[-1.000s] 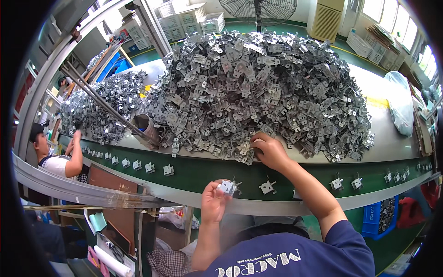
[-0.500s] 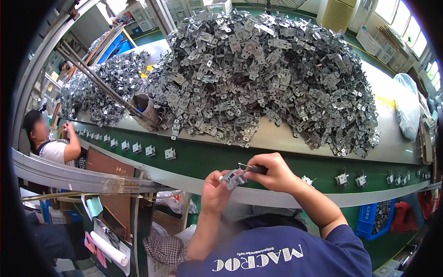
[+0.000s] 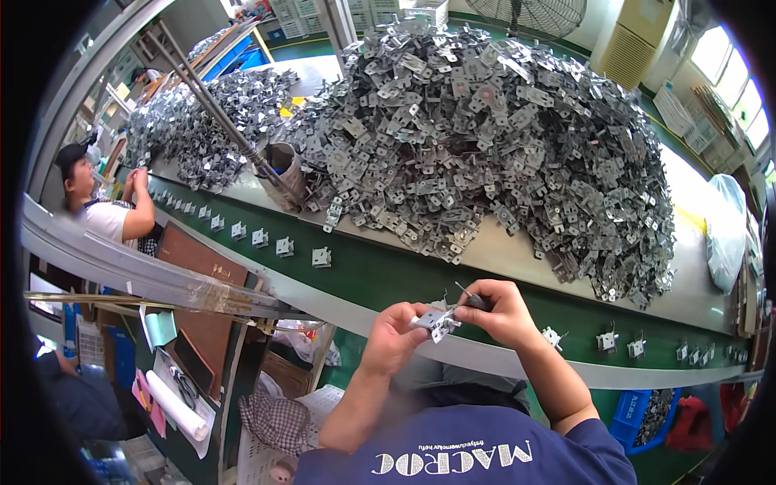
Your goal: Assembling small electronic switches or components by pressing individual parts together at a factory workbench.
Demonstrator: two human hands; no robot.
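My left hand pinches a small silver metal bracket between thumb and fingers, just above the near edge of the green belt. From the other side, my right hand closes around a small tool with a dark handle and a thin metal shaft pointing up and to the left. The right fingertips meet the bracket's right side, and the fine parts there are too small to make out. Similar metal pieces stand in a row along the green belt, on both sides of my hands.
Beyond the belt, a large heap of metal brackets covers a steel table; a smaller heap lies left. Near the table's edge stands a grey tube-like container. A co-worker sits at far left. A blue crate is low at right.
The whole view has shifted and tilted, so my hands appear lower and further right. The bracket has turned a little in my left hand. The tool remains in my right hand.
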